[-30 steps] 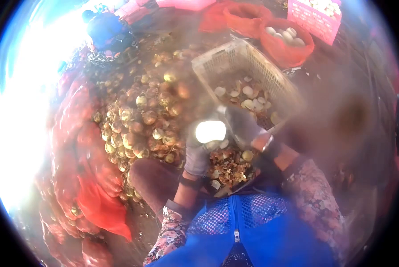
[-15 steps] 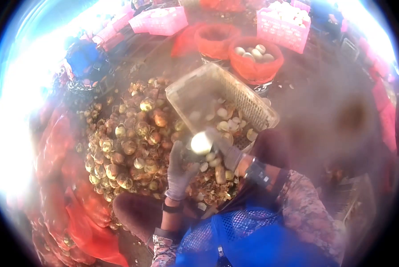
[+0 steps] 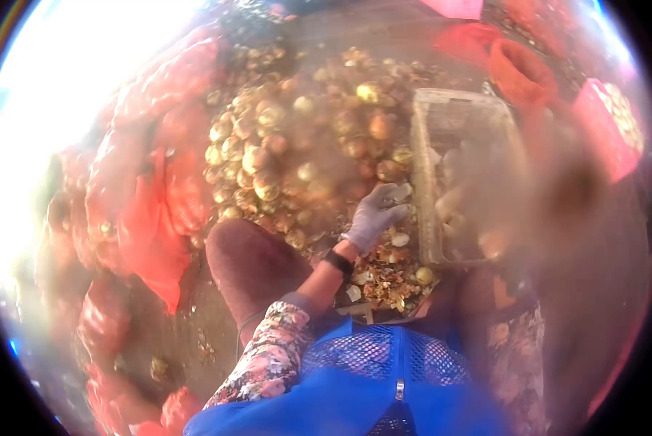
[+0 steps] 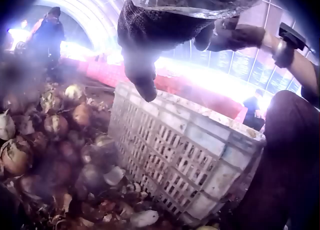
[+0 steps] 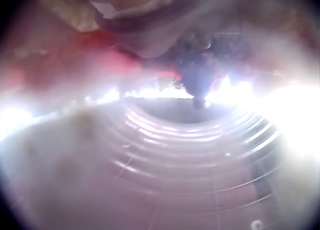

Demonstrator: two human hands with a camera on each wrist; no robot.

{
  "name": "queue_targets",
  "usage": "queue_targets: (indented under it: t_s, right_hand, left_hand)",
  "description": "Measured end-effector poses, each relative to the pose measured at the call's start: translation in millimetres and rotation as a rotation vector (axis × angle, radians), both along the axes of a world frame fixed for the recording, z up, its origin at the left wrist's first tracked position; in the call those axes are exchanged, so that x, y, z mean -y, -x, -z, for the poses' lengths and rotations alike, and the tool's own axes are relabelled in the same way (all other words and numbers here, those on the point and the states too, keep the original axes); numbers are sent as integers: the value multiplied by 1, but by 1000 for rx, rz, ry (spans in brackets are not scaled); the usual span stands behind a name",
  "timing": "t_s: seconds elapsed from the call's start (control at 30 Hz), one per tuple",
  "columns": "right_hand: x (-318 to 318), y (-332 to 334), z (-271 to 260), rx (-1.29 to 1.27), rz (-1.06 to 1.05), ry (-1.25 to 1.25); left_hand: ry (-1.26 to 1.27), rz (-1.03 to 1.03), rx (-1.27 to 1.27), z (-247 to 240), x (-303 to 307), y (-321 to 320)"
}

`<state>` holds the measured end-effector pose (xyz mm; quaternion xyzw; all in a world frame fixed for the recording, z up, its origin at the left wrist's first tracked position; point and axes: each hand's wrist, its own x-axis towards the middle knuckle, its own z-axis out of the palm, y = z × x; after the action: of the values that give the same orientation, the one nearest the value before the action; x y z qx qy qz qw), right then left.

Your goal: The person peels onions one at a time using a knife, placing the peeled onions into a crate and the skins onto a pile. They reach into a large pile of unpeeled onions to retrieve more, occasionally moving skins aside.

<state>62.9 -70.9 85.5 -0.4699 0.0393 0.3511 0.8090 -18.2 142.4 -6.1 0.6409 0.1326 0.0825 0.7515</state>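
My left hand (image 3: pixel 377 214), in a pale glove, is raised beside the near-left wall of a plastic crate (image 3: pixel 431 251), fingers loosely bent with nothing seen between them. The left wrist view has this hand (image 4: pixel 145 50) above the crate's rim, one finger pointing down. My right hand (image 4: pixel 232 37) is lifted beyond the crate; haze hides it in the head view. In the right wrist view a tan, stick-like piece (image 5: pixel 70 12) shows beside its blurred glove (image 5: pixel 150 35); I cannot tell whether the hand grips it. Onion skins (image 3: pixel 384 287) lie in front of my body.
A heap of unpeeled onions (image 3: pixel 268 156) spreads left of the crate. Red mesh sacks (image 3: pixel 151 218) line the left side. A red bucket-like container (image 3: pixel 522 73) and a pink crate (image 3: pixel 609 131) stand at the right back. Another person (image 4: pixel 47 37) is in the distance.
A bright peeled onion between my hands is no longer seen there. My right hand has moved away to the right, and the left has stayed near the crate. The head view has turned.
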Motion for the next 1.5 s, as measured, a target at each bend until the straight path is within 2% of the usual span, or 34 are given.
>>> queue_targets:
  t_s: [0.07, 0.17, 0.2, 0.27, 0.3, 0.33, 0.37, 0.43, 0.5, 0.53, 0.57, 0.6, 0.7, 0.77, 0.9, 1.0, 1.03, 1.07, 1.1, 1.13, 1.2, 1.23, 1.27, 1.3, 1.33, 1.43, 1.47, 1.5]
  right_hand:
    - [-11, 10, 0, -64, -59, -18]
    - [-26, 20, 0, -146, -125, -23]
    - [-30, 22, -1, -171, -141, -25]
    - [-28, 20, 9, -279, -152, -72]
    - [-17, 6, 33, -414, -198, -184]
    - [-20, 8, 25, -359, -110, -117]
    - [-22, 10, 15, -307, -18, -52]
    - [-21, 15, 5, -231, -48, -23]
    - [-27, -1, 4, -236, -51, 14]
    - [-25, -5, 12, -247, -52, 23]
    - [-24, -8, 15, -252, -51, 33]
    - [-26, -6, 10, -254, -34, 54]
    - [-29, -7, 14, -293, -46, 82]
    - [-37, -7, 10, -352, -45, 112]
    - [-33, -12, 24, -392, -56, 192]
    - [-31, -13, 28, -376, -59, 216]
    - [-29, -13, 25, -390, -63, 197]
    - [-29, -10, 20, -407, -74, 178]
    - [-33, -6, 13, -320, -64, 211]
    - [-41, -2, 1, -230, -52, 239]
    - [-41, -5, -1, 27, -85, 258]
    - [-41, -7, -1, 153, -89, 269]
    - [-45, -5, -6, 231, -33, 414]
    - [-49, -2, -14, 302, 25, 567]
    - [-54, 3, -39, 398, -22, 609]
    - [-45, -3, -21, 672, -44, 399]
    - [-41, -6, -5, 748, -25, 296]
    - [-45, -1, -5, 793, 17, 246]
  left_hand:
    - [64, -33, -50, 0, -16, -7]
    - [109, -153, 4, -11, -52, -16]
    - [52, -294, -85, -22, -61, -18]
    - [235, -312, 51, 16, -122, -40]
    - [103, -425, -19, 7, -151, -46]
    - [-26, -536, -85, -1, -177, -42]
    - [-19, -583, -78, -42, -180, -23]
    - [-363, -828, -238, -7, -255, -35]
    - [-648, -976, -445, 14, -316, -39]
    - [-640, -991, -696, -19, -296, -36]
    - [-656, -922, -563, 37, -346, -34]
    - [-696, -935, -570, 91, -385, -31]
    - [-769, -727, -809, 54, -355, -25]
    - [-788, -639, -882, 39, -341, -22]
    - [-853, -471, -798, 61, -368, -14]
    - [-1121, -428, -828, 37, -347, -34]
    - [-1031, -478, -759, 31, -339, -43]
    - [-532, -633, -510, 44, -341, -46]
    - [-35, -753, -247, 55, -347, -45]
    - [50, -738, -206, 25, -322, -50]
    - [264, -512, -53, -9, -267, -68]
    - [393, -294, 57, -13, -250, -77]
    - [170, -166, 73, -6, -233, -89]
    - [133, -34, 97, 4, -214, -99]
    - [96, 97, 125, -13, -182, -103]
    - [532, 490, 185, -75, -73, -79]
    - [-146, 401, 476, -59, -51, -74]
    - [-50, 398, 378, -58, -33, -67]
